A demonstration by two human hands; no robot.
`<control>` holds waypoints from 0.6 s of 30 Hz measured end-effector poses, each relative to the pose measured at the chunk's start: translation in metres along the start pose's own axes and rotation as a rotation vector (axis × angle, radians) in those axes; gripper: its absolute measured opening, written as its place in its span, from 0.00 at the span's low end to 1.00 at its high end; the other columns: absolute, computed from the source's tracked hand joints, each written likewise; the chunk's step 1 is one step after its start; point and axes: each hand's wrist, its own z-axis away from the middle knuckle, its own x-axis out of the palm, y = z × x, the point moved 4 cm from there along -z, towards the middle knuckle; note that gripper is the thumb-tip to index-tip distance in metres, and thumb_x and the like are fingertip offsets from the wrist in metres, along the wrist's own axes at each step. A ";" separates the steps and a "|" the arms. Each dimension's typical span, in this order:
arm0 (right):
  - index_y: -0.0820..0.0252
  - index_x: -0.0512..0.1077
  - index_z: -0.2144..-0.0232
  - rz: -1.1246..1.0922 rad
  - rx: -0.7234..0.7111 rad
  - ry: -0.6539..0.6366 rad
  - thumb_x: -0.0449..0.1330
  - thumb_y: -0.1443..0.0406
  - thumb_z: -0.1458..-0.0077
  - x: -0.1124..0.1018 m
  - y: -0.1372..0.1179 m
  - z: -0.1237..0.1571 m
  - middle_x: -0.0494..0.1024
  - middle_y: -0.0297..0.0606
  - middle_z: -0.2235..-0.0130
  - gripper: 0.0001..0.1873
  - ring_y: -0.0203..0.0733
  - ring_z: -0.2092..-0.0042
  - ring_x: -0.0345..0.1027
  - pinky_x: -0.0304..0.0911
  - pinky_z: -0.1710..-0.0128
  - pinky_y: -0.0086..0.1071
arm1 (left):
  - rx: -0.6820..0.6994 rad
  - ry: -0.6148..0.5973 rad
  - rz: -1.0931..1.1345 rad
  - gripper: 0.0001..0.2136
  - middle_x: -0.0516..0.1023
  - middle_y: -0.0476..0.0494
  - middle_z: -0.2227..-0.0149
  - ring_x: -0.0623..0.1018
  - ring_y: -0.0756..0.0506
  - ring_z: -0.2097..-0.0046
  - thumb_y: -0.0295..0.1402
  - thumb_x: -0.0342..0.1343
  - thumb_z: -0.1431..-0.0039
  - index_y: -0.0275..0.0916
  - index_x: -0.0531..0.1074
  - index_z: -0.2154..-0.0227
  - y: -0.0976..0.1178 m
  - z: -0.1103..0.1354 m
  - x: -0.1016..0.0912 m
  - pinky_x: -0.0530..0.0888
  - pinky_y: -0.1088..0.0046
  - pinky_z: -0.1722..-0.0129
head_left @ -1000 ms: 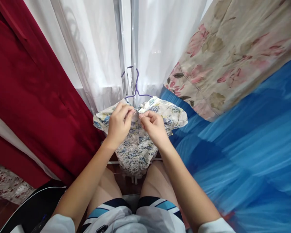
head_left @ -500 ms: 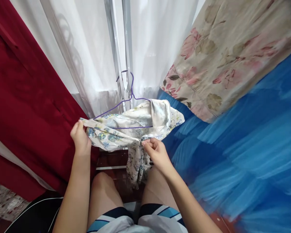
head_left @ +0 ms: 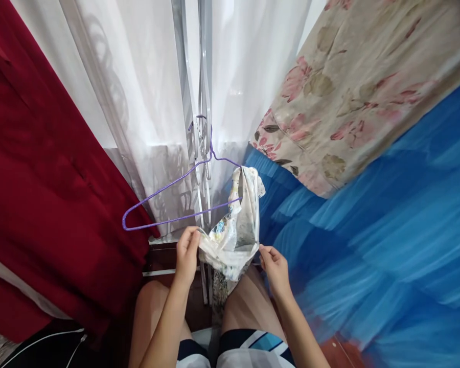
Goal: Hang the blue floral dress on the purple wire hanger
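Observation:
A small floral garment (head_left: 235, 230) hangs by one shoulder from the right end of a purple wire hanger (head_left: 164, 202). The hanger's hook is caught on the metal window frame (head_left: 201, 117). Its left arm is bare. My left hand (head_left: 186, 251) pinches the garment's lower left edge. On the other side, my right hand (head_left: 275, 266) pinches the lower right edge. Both hands are closed on the cloth just above my knees.
A red curtain (head_left: 42, 168) hangs at the left and a sheer white curtain (head_left: 138, 92) covers the window. Blue fabric (head_left: 387, 225) fills the right side, with a beige flowered cloth (head_left: 360, 87) above it. My bare knees and striped shorts are at the bottom.
The garment has slid off the hanger's left arm, which is now bare. My left hand moved from the far left in to the middle and lower. My right hand dropped slightly to the right.

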 end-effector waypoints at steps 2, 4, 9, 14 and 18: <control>0.58 0.66 0.81 0.005 0.011 -0.006 0.63 0.47 0.49 0.010 0.011 0.005 0.60 0.27 0.83 0.23 0.33 0.79 0.48 0.47 0.79 0.29 | 0.073 -0.156 -0.087 0.11 0.73 0.48 0.70 0.72 0.49 0.67 0.41 0.53 0.35 0.38 0.72 0.63 0.024 0.014 0.017 0.68 0.76 0.66; 0.59 0.67 0.81 0.006 0.030 -0.014 0.63 0.47 0.50 0.020 0.021 0.010 0.62 0.28 0.83 0.23 0.34 0.80 0.50 0.49 0.79 0.29 | 0.142 -0.303 -0.188 0.09 0.73 0.48 0.70 0.72 0.49 0.68 0.38 0.53 0.34 0.39 0.73 0.64 0.044 0.029 0.029 0.68 0.76 0.67; 0.61 0.73 0.69 0.011 -0.006 0.051 0.66 0.52 0.54 0.030 0.027 0.026 0.74 0.36 0.73 0.18 0.42 0.72 0.66 0.64 0.69 0.35 | 0.226 -0.482 -0.363 0.08 0.77 0.45 0.67 0.75 0.48 0.66 0.34 0.52 0.34 0.40 0.75 0.64 0.060 0.054 0.041 0.70 0.73 0.62; 0.58 0.76 0.61 0.098 -0.282 -0.094 0.65 0.59 0.51 0.035 -0.018 0.059 0.77 0.44 0.57 0.14 0.51 0.55 0.70 0.65 0.52 0.41 | 0.214 -0.640 -0.416 0.09 0.80 0.44 0.61 0.76 0.44 0.57 0.33 0.49 0.32 0.42 0.75 0.62 0.050 0.065 0.059 0.70 0.69 0.54; 0.57 0.78 0.66 0.044 -0.145 -0.447 0.60 0.60 0.46 0.046 -0.041 0.079 0.78 0.43 0.59 0.09 0.52 0.57 0.70 0.65 0.52 0.42 | 0.212 -0.657 -0.402 0.10 0.79 0.43 0.62 0.76 0.43 0.56 0.33 0.49 0.33 0.41 0.76 0.63 0.045 0.061 0.078 0.70 0.68 0.53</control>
